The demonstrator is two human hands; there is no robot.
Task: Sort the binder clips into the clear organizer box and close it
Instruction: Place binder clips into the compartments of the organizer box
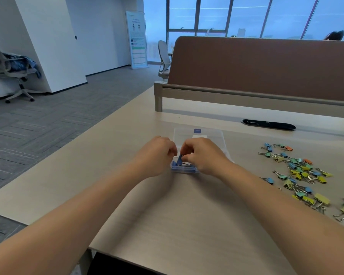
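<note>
My right hand (204, 156) has its fingers curled and pinching a blue binder clip (179, 158) over the near end of the clear organizer box (184, 171). The clip stands with its wedge-shaped back up and its wire handles hidden. My left hand (157, 153) is curled just beside the clip; I cannot tell whether it has contact. The box is rigid transparent plastic, and its long axis runs away from me. Its lid (199, 135) lies open and flat at the far end. Loose binder clips (300, 171) in blue, green, yellow and orange lie scattered to the right on the pale wood-grain surface (187, 215).
</note>
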